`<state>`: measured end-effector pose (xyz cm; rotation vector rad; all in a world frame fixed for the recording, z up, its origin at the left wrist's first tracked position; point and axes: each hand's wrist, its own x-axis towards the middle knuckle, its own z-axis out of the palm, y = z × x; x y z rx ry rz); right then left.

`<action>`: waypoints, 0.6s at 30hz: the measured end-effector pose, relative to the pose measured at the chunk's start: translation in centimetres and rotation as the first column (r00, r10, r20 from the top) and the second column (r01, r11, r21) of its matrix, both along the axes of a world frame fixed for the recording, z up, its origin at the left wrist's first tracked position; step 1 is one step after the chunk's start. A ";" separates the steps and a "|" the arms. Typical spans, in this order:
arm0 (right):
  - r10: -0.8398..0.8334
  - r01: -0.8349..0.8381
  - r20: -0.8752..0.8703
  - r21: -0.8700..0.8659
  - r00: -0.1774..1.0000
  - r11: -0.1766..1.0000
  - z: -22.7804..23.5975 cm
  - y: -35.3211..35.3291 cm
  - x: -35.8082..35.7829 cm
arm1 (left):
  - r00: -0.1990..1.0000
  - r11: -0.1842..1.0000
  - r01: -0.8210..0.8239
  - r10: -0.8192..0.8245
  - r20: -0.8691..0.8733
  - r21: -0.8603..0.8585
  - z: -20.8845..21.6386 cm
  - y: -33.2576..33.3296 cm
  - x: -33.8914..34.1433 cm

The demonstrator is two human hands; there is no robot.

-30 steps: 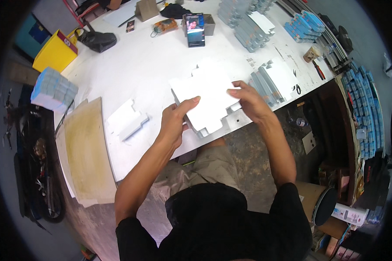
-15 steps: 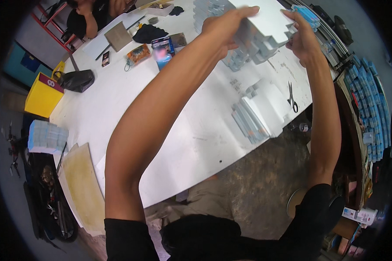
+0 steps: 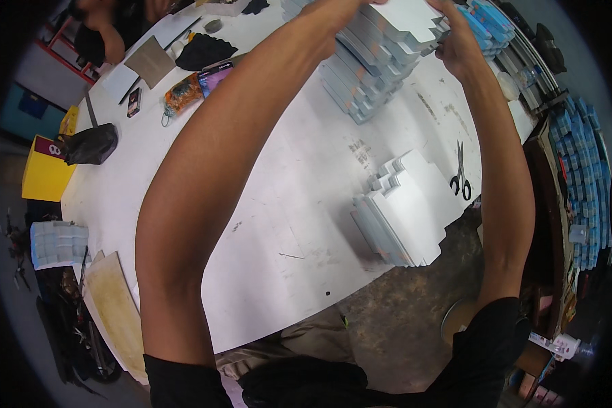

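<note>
At the far edge of the view, my left hand and my right hand grip opposite sides of a stack of white die-cut cardboard blanks. The thumb and fingers of my left hand are partly cut off by the picture's top. Under the gripped stack, more grey-edged cardboard blanks are piled on the table; whether the two touch is hard to tell. A second, lower stack of white blanks lies nearer to me at the table's edge. Black-handled scissors rest right of it.
The white table also bears an orange packet, a phone-like box, black cloth and a black bag. Left stands a yellow bin. Blue bundles are piled at right. Another person sits at the far left.
My view has shifted, so the near stack and scissors appear lower. The stack in my hands has moved away from me, over the far pile, and both hands still grip it.
</note>
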<state>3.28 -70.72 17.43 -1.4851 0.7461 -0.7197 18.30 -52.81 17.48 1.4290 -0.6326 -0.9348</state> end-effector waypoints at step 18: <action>0.011 -0.014 -0.119 -0.026 0.993 1.000 -2.9 -2.2 2.0 | 0.989 0.982 -0.145 0.139 0.055 0.120 -2.3 -0.8 0.6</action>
